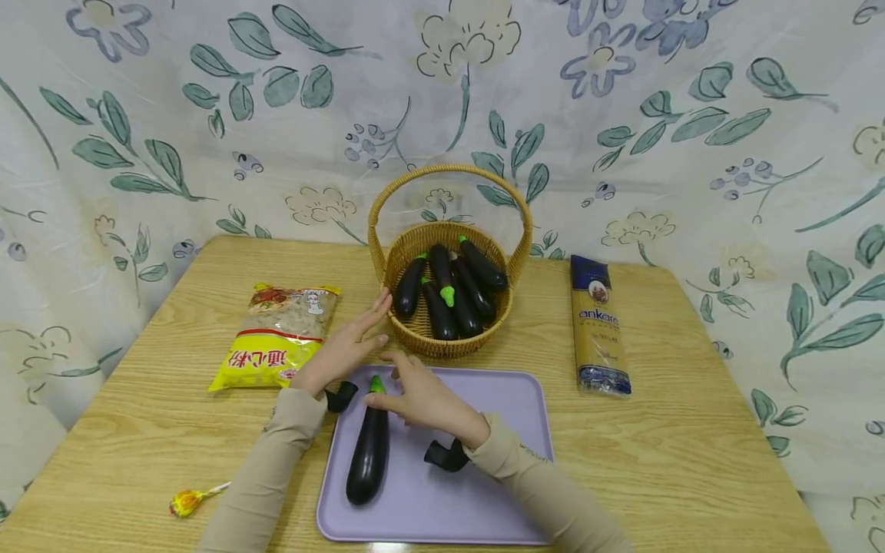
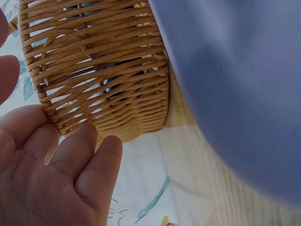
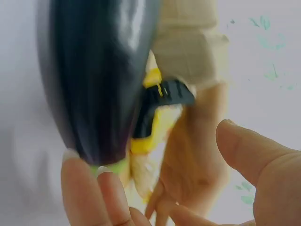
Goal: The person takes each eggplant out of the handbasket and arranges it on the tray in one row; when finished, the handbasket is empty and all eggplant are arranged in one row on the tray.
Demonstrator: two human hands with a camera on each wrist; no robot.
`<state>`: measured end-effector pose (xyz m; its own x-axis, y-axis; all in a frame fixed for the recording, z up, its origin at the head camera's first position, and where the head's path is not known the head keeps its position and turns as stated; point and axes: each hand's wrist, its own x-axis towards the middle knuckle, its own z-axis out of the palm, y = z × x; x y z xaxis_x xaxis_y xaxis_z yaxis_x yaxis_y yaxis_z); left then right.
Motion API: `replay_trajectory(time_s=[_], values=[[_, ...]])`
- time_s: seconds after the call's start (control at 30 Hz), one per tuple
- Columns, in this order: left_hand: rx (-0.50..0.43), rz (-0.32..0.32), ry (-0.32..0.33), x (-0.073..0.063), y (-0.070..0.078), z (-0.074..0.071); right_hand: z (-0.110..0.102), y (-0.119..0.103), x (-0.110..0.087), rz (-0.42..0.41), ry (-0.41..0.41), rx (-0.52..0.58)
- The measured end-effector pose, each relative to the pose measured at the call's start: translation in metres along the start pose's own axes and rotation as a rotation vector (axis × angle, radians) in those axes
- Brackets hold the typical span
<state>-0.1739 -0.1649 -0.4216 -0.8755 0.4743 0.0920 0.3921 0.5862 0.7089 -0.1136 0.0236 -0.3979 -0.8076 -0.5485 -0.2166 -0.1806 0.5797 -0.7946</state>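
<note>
On the lavender tray (image 1: 498, 403) lies a dark purple eggplant (image 1: 369, 461), its green stem pointing away from me. My right hand (image 1: 429, 399) hovers over its stem end. In the right wrist view the thumb stands well apart from the fingers (image 3: 87, 193), which are near the stem; whether they touch it cannot be told. My left hand (image 1: 339, 353) reaches to the left side of a wicker basket (image 1: 442, 349). Its fingers (image 2: 106, 165) are extended and lie against or close beside the weave. Several more eggplants (image 1: 477, 265) lie in the basket.
A yellow bag of pasta (image 1: 276, 338) lies left of the basket, partly behind my left arm. A spaghetti pack (image 1: 600, 326) lies on the right. A wrapped lollipop (image 1: 187, 503) is at the front left. The basket's tall handle (image 1: 449, 169) arches up before the floral cloth.
</note>
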Motion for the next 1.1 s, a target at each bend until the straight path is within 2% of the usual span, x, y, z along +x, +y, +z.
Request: replay_trajectory(time_s=[0.23, 0.47, 0.7, 0.9, 1.1], values=[[0.009, -0.026, 0.002, 0.001, 0.001, 0.000, -0.027, -0.002, 0.004, -0.048, 0.060, -0.084], [-0.001, -0.048, -0.002, 0.000, 0.003, -0.001, -0.054, -0.007, 0.006, -0.051, 0.106, -0.061], [-0.005, -0.048, -0.003, 0.001, 0.003, 0.000, -0.083, -0.007, 0.015, 0.015, 0.162, 0.067], [-0.003, -0.032, 0.004, 0.002, 0.003, 0.000, -0.104, -0.005, 0.026, 0.046, 0.231, 0.069], [-0.005, -0.025, 0.009, 0.001, 0.002, 0.000, -0.115, -0.001, 0.042, 0.072, 0.278, 0.077]])
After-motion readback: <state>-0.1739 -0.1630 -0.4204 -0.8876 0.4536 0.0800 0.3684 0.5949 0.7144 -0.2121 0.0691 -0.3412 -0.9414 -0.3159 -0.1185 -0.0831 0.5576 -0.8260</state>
